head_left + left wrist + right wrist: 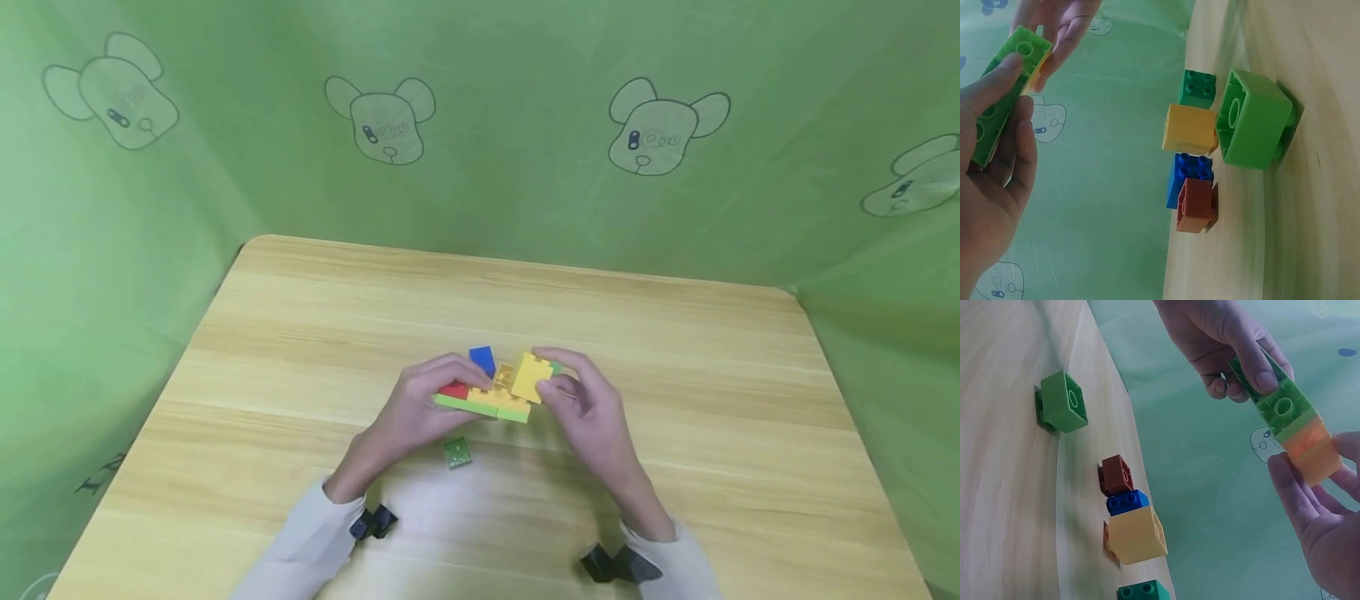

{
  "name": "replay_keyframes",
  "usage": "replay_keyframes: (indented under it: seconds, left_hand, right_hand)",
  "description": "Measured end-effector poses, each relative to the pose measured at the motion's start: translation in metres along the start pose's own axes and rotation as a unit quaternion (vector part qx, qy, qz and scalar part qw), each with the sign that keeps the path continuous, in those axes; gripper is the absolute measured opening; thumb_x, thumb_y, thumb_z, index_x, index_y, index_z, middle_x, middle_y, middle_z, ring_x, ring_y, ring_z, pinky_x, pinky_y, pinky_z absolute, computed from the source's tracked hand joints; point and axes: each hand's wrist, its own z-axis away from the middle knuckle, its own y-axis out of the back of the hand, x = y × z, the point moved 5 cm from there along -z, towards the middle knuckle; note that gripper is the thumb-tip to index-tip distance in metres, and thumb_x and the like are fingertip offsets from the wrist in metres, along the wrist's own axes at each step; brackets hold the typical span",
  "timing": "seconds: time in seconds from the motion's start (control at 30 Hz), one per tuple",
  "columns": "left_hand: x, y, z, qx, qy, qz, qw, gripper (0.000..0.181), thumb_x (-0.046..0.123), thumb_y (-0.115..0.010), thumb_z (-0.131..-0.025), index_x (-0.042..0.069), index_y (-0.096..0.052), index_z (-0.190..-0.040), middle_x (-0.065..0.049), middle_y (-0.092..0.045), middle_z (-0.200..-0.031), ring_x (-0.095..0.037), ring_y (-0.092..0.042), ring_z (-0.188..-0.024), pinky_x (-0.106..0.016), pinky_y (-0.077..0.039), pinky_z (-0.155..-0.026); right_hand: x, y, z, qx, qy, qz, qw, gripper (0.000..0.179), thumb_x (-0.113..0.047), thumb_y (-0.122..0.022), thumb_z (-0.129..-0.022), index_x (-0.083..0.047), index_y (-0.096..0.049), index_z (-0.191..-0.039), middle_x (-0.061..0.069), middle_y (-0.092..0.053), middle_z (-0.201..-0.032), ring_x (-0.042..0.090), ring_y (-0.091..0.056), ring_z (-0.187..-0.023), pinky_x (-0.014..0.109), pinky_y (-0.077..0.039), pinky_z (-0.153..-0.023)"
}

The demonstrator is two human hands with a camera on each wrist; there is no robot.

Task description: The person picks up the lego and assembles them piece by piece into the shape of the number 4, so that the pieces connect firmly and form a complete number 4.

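Fingers pinching, your left hand [416, 404] held the brick row [483, 407], your right hand [596, 412] the yellow brick [528, 379] (two o'clock) — uneven pressing could have split the row.

The person's long sleeves [296, 546] are a pale off-white. A small, blocky black device [363, 525] sits by the left cuff [335, 512] and a similar black unit [636, 567] by the right cuff [672, 548], their finer details seemingly too small to tell.

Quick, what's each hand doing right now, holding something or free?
Left hand: holding a joined brick strip with a green underside.
Right hand: holding a yellow brick.
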Motion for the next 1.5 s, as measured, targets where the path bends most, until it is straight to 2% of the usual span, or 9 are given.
replay_keyframes:
  seconds: [0.23,0.33,0.43,0.6,0.73,0.83,1.07,1.23,1.5]
  left_hand:
    - [0.0,-0.002,-0.001,-0.008,0.002,-0.003,1.0,0.032,-0.006,-0.089,-0.075,0.002,-0.075,-0.103,-0.011,-0.076,-0.104,-0.026,-0.071,-0.103,-0.035,-0.06,-0.093]
    - [0.0,-0.003,-0.002,-0.009,0.0,-0.002,1.0,0.032,-0.007,-0.089,-0.075,0.002,-0.075,-0.103,-0.011,-0.076,-0.104,-0.026,-0.071,-0.102,-0.035,-0.061,-0.092]
    - [0.002,-0.002,-0.003,-0.009,-0.001,0.001,1.0,0.032,-0.007,-0.089,-0.075,0.002,-0.074,-0.102,-0.011,-0.076,-0.104,-0.026,-0.072,-0.101,-0.035,-0.061,-0.092]
    - [0.003,-0.001,-0.003,-0.01,0.0,0.005,0.9999,0.033,-0.007,-0.089,-0.075,0.002,-0.074,-0.103,-0.011,-0.076,-0.104,-0.026,-0.071,-0.102,-0.036,-0.061,-0.092]
    - [0.004,-0.002,-0.003,-0.008,-0.005,0.01,0.9999,0.034,-0.008,-0.089,-0.074,0.001,-0.074,-0.103,-0.012,-0.076,-0.104,-0.026,-0.071,-0.101,-0.036,-0.061,-0.092]
    - [0.005,-0.004,-0.003,-0.006,-0.008,0.012,0.9999,0.033,-0.007,-0.089,-0.074,0.001,-0.074,-0.103,-0.013,-0.076,-0.103,-0.026,-0.072,-0.1,-0.035,-0.061,-0.091]
    - [0.007,-0.007,-0.004,-0.009,-0.01,0.013,0.9998,0.033,-0.007,-0.089,-0.074,0.0,-0.074,-0.103,-0.013,-0.076,-0.103,-0.025,-0.072,-0.098,-0.034,-0.062,-0.089]
    - [0.008,-0.009,-0.004,-0.018,-0.008,0.014,0.9997,0.032,-0.006,-0.089,-0.075,0.0,-0.074,-0.102,-0.012,-0.076,-0.103,-0.023,-0.072,-0.098,-0.032,-0.062,-0.087]
    - [0.008,-0.011,-0.005,-0.028,-0.003,0.02,0.9994,0.034,-0.006,-0.09,-0.073,0.001,-0.074,-0.102,-0.012,-0.077,-0.103,-0.024,-0.072,-0.098,-0.032,-0.062,-0.087]
  right_hand:
    - [-0.003,-0.002,-0.001,-0.018,0.024,-0.005,0.9996,0.043,0.018,-0.06,-0.094,0.005,-0.058,-0.135,0.024,-0.057,-0.142,0.015,-0.07,-0.093,0.028,-0.063,-0.08]
    - [-0.003,-0.003,-0.001,-0.029,0.021,0.008,0.9993,0.046,0.015,-0.061,-0.096,0.003,-0.058,-0.14,0.022,-0.057,-0.143,0.015,-0.068,-0.092,0.029,-0.063,-0.079]
    - [-0.003,-0.005,0.0,-0.056,0.006,0.012,0.9984,0.052,0.012,-0.063,-0.096,-0.001,-0.054,-0.146,0.018,-0.054,-0.149,0.016,-0.068,-0.1,0.03,-0.063,-0.082]
    - [-0.004,-0.008,0.002,-0.106,-0.013,0.013,0.9942,0.086,0.01,-0.082,-0.081,-0.008,-0.043,-0.155,0.014,-0.041,-0.16,0.019,-0.061,-0.119,0.03,-0.06,-0.091]
    - [-0.005,-0.011,0.003,-0.109,0.012,0.043,0.993,0.103,0.01,-0.091,-0.069,-0.007,-0.039,-0.156,0.016,-0.04,-0.159,0.024,-0.059,-0.123,0.031,-0.06,-0.092]
    - [-0.007,-0.011,0.004,-0.092,0.043,0.079,0.9917,0.1,0.013,-0.09,-0.067,-0.003,-0.041,-0.152,0.017,-0.046,-0.154,0.025,-0.058,-0.125,0.031,-0.062,-0.088]
    - [-0.011,-0.009,0.004,-0.075,0.086,0.12,0.9862,0.094,0.016,-0.09,-0.066,0.0,-0.046,-0.147,0.017,-0.054,-0.146,0.015,-0.06,-0.121,0.025,-0.061,-0.083]
    - [-0.011,-0.005,0.004,-0.082,0.083,0.117,0.9862,0.094,0.016,-0.092,-0.063,0.002,-0.048,-0.145,0.017,-0.056,-0.145,0.018,-0.064,-0.12,0.028,-0.06,-0.09]
    - [-0.012,0.0,0.005,-0.076,0.074,0.132,0.9856,0.09,0.008,-0.096,-0.062,-0.001,-0.054,-0.142,0.012,-0.06,-0.14,0.017,-0.059,-0.127,0.028,-0.058,-0.096]
